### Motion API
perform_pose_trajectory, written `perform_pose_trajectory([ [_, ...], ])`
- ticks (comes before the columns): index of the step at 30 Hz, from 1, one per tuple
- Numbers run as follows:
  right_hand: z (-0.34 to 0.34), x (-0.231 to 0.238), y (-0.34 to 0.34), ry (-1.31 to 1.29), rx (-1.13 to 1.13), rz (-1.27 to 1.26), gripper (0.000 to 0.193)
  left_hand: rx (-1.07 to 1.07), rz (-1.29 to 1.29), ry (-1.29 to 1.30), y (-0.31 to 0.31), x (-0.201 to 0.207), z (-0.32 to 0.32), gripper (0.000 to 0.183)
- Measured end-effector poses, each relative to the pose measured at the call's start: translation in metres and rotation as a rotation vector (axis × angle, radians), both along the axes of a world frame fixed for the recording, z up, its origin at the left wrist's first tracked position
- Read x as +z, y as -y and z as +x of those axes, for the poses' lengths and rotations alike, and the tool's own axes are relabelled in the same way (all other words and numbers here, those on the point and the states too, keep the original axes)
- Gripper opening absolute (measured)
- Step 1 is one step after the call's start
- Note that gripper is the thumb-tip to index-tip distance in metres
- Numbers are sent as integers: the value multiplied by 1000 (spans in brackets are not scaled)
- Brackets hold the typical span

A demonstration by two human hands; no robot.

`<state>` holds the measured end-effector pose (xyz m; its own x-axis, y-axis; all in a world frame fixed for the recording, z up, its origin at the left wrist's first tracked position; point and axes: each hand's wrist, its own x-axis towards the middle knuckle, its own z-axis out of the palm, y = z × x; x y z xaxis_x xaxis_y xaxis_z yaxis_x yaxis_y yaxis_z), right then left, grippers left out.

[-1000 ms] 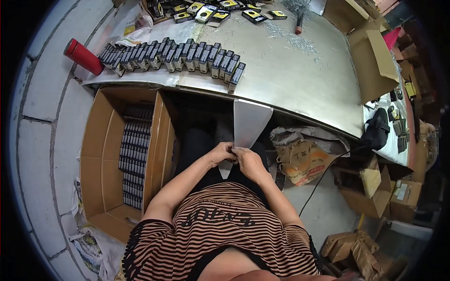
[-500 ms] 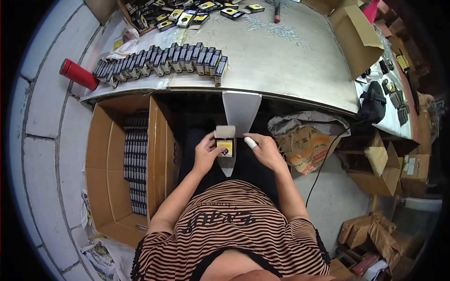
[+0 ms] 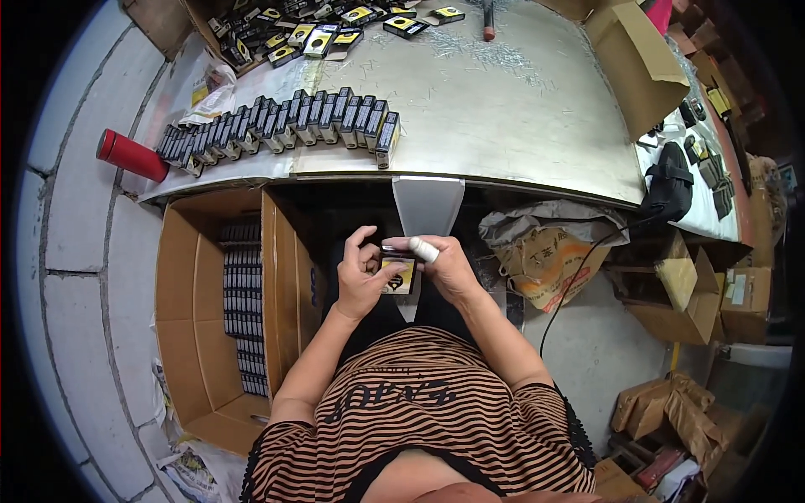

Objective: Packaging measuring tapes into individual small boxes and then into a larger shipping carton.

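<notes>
A small yellow and black carton (image 3: 397, 277) is held between my hands, over my lap. My left hand (image 3: 361, 272) grips its left side, thumb across the front and some fingers raised. From the right, my right hand (image 3: 446, 265) presses fingers along the carton's top edge; a white wrap covers one of its fingers. The top flap no longer stands up, though fingers partly hide that edge. Ahead on the table, a long row of similar cartons (image 3: 306, 118) stands upright, its near right end close to the table's front edge.
A red flask (image 3: 132, 156) stands at the table's left end. Thin metal pins (image 3: 495, 59) are scattered near a screwdriver-like handle (image 3: 489, 32). An open cardboard box (image 3: 186, 310) at my left holds packed cartons. At right sits a paper sack (image 3: 549, 260) with a black cable.
The carton's raised flap has gone down under my fingers. My right hand has moved left onto the carton's top. The view has shifted slightly.
</notes>
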<state>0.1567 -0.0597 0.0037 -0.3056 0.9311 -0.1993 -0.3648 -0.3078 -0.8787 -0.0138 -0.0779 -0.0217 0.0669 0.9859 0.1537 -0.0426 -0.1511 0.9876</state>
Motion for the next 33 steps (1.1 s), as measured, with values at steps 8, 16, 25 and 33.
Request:
perform_pose_trajectory([
  [8, 22, 1, -13, 321, -125, 89, 15, -98, 2, -132, -17, 21, 19, 83],
  [16, 52, 23, -20, 344, -8, 274, 18, -135, -27, 92, -41, 40, 40, 53],
  [25, 94, 40, -120, 519, -387, 396, 34, 195, 510, -1189, -200, 129, 50, 29],
  [33, 93, 33, -330, 1280, -357, 659, 40, 389, 125, -1458, -421, 98, 1, 43],
])
